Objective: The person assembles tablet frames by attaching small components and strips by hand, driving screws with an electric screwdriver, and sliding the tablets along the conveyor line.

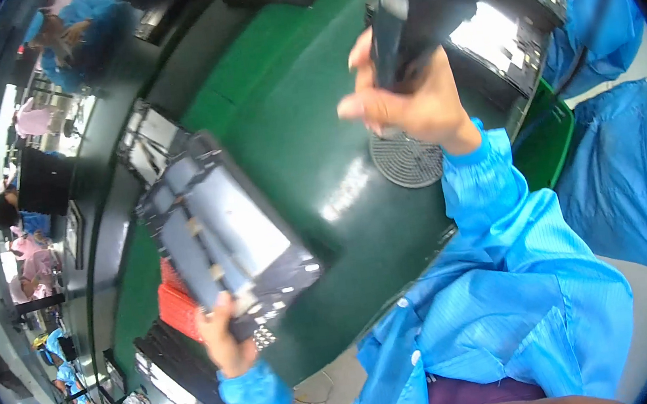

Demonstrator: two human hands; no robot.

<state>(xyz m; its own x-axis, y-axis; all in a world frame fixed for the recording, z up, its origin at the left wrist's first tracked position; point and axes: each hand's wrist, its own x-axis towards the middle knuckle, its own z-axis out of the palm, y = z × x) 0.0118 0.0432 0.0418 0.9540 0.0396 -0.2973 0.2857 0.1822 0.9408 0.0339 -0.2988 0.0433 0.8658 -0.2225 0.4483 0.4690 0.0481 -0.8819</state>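
The green bench carries a round grey disc (ringed) and a red item.

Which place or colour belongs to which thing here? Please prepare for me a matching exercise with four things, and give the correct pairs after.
Things:
1. Round slotted disc
2. Dark object
3. Bin
4. Flat panel unit

Places and colours:
A. Green, at the right side of the table
B. With the left hand at its edge
C. Grey, partly covered in this view by the right hand
D. Held in the right hand, blurred

Pairs: 1-C, 2-D, 3-A, 4-B
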